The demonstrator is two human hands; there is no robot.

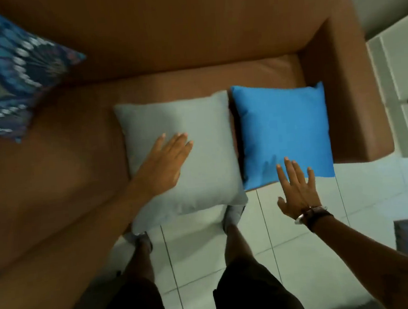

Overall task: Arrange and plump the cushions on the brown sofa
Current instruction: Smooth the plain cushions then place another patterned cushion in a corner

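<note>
**Plumping two cushions laid flat on a brown sofa**

Viewed from above, a patterned cushion is seen at far left, propped against the backrest of the brown sofa. Next, the left hand is laid flat, fingers together, on a grey cushion whose front corner overhangs the seat edge. Just beside it lies a blue cushion, tucked against the sofa arm; the right hand, open with fingers spread, is held at its near edge, and contact cannot be told. The cushions are judged light, soft and yielding, best gripped by opposite edges or corners. No containers are shown.
</note>
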